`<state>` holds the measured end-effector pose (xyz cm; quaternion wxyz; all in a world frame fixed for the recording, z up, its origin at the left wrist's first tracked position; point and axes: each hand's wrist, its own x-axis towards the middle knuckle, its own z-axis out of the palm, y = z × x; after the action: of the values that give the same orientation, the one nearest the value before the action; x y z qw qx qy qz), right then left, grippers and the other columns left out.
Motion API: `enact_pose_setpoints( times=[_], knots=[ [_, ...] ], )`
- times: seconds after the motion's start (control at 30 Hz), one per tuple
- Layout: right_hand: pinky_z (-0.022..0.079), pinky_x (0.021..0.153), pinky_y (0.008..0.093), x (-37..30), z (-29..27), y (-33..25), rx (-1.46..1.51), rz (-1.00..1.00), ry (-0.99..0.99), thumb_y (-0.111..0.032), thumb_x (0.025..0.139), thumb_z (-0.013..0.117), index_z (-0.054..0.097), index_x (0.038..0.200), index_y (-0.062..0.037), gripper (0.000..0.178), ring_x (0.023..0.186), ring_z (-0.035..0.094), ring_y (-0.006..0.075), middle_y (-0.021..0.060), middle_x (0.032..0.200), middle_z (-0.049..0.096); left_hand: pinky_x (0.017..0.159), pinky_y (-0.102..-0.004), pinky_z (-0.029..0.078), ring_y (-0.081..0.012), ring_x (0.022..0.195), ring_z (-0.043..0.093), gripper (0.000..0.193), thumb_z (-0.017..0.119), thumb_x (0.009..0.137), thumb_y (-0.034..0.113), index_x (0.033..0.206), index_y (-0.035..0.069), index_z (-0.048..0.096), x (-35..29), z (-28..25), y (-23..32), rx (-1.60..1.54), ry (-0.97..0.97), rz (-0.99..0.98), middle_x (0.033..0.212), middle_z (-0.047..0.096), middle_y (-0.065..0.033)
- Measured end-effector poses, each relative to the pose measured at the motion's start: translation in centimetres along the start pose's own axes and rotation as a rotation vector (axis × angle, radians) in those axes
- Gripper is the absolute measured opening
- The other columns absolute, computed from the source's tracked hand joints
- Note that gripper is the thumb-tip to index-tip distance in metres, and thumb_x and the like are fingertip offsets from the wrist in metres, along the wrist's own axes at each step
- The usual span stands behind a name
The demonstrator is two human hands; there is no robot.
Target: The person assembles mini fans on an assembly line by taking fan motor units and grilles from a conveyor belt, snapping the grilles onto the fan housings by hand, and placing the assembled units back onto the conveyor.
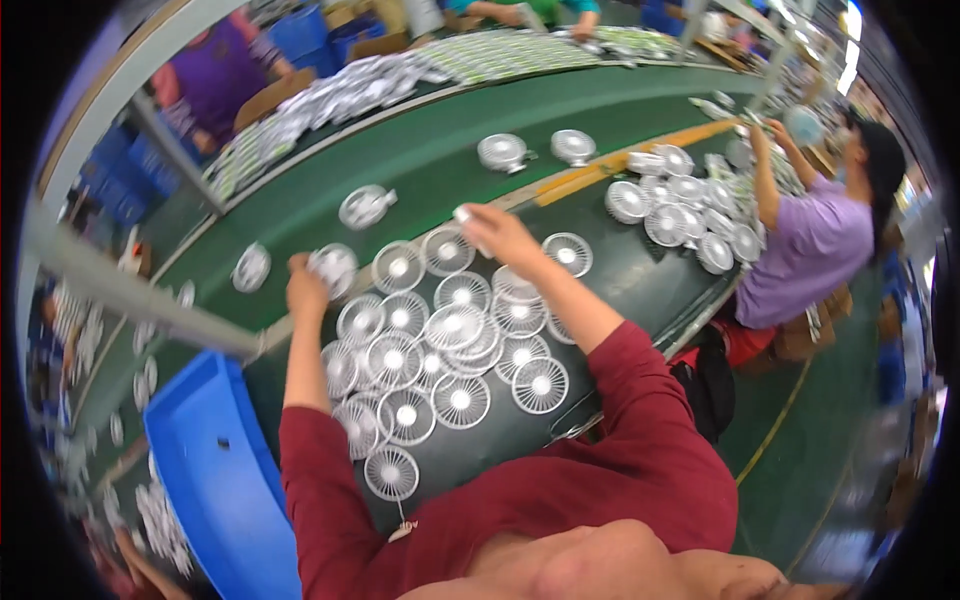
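My left hand (306, 288) is closed at the left edge of a small white fan (334, 268), beside the conveyor's near edge. My right hand (500, 238) reaches forward over the table with its fingers together on a small white piece (462, 214); whether that piece is part of a fan I cannot tell. Between my forearms lie many round white fan heads (408, 413), flat on the dark green table and partly overlapping. A few are stacked in the middle, the top one being a white grille (455, 326). One fan head (391, 472) lies nearest my body.
A green conveyor belt (430, 135) runs across ahead, carrying spaced white fans (502, 152). A blue bin (200, 440) stands at my left, a metal post (130, 275) beyond it. On the right, a person in a lilac shirt (815, 250) works by a fan pile (675, 205).
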<state>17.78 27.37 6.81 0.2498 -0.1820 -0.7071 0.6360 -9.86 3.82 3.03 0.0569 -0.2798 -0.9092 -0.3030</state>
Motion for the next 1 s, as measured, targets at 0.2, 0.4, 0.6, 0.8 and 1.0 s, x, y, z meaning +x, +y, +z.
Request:
enact_pose_setpoints(
  times=[0.2,0.4,0.6,0.8,1.0],
  knots=[
    [0.045,0.097,0.0532,-0.7,2.7,-3.0,1.034,0.235,-0.311,-0.048,0.095,0.046,0.047,0.13,-0.0015,0.058,0.121,0.049,0.0316,0.0206,0.131,0.05,0.076,-0.0436,0.047,-0.0359,0.087,0.064,0.033,0.053,0.09,0.012,0.121,0.011,0.041,-3.0,-0.5,2.3,-0.433,0.137,0.02,0.094,0.066,-0.0183],
    [0.051,0.092,0.0508,-1.5,5.0,-3.9,0.872,0.133,-0.404,-0.031,0.096,0.052,0.046,0.126,0.0076,0.049,0.116,0.055,0.0356,0.0256,0.127,0.051,0.081,-0.0275,0.046,-0.0141,0.096,0.057,0.051,0.057,0.092,0.012,0.137,0.011,0.032,-8.2,-1.7,7.7,-1.32,0.126,-0.145,0.11,0.061,-0.0121],
    [0.057,0.072,0.0309,-1.4,8.9,-6.0,0.233,-0.037,-0.243,-0.019,0.087,0.064,0.06,0.11,0.0025,0.032,0.084,0.066,0.0163,0.0115,0.097,0.067,0.091,-0.0394,0.05,-0.0228,0.107,0.059,0.031,0.047,0.097,0.011,0.128,0.007,0.04,-10.2,-2.5,9.4,-1.883,-0.183,-0.319,0.117,0.057,-0.0109],
    [0.041,0.098,0.0351,-0.4,12.0,-5.9,-0.323,-0.406,-0.05,-0.017,0.074,0.072,0.049,0.13,-0.0052,0.062,0.118,0.051,0.0242,0.0141,0.127,0.053,0.097,-0.0415,0.044,-0.0212,0.111,0.056,0.035,0.046,0.098,0.035,0.124,0.012,0.05,-11.1,-2.3,7.2,-2.089,-0.365,-0.349,0.12,0.058,-0.0062],
    [0.037,0.101,0.04,-0.8,11.9,-5.0,-0.614,-0.66,-0.138,-0.009,0.087,0.055,0.055,0.124,-0.0021,0.038,0.116,0.049,0.0329,0.0181,0.126,0.051,0.093,-0.0356,0.048,-0.0169,0.115,0.051,0.041,0.054,0.096,0.026,0.13,0.008,0.041,-11.1,-2.1,9.2,-2.044,-0.259,-0.218,0.123,0.051,-0.0046]
  ],
)
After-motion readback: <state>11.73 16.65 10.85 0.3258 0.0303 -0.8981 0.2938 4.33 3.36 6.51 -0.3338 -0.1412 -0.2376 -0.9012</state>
